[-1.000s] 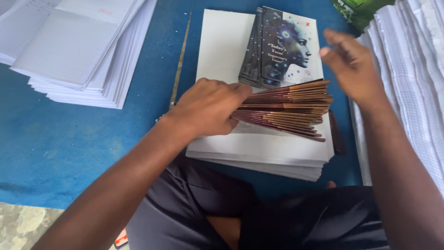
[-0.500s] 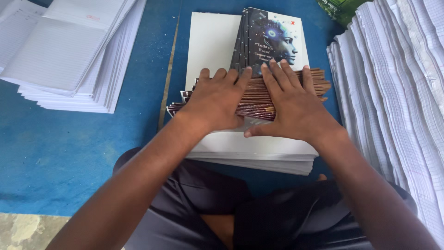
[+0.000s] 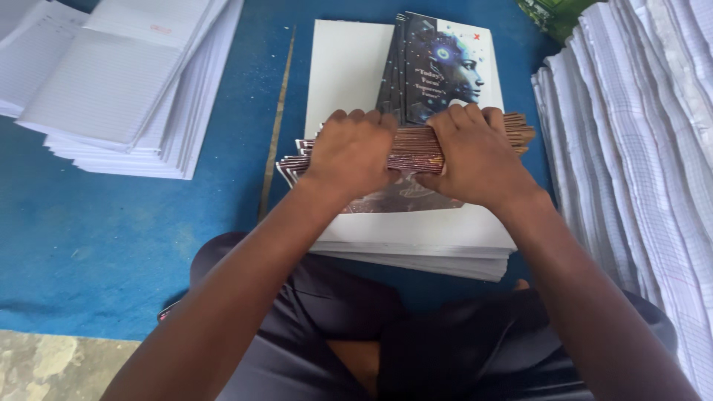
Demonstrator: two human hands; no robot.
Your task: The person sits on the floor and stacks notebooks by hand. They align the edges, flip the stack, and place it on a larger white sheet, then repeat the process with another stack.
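Both hands clamped on a bundle of covers, centre frame.

Left hand [image 3: 355,152] and right hand [image 3: 475,152] grip the fanned covers [image 3: 413,141], fingers curled over the top edge. Bundle stands on a white paper stack [image 3: 349,67]; ruled sheets [image 3: 111,82] upper left, more sheets [image 3: 646,148] at right, blue mat [image 3: 111,238] beneath.

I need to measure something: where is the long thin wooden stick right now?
In the head view, the wooden stick lies on the blue surface, left of the left hand, between the white paper stack and the ruled sheets.
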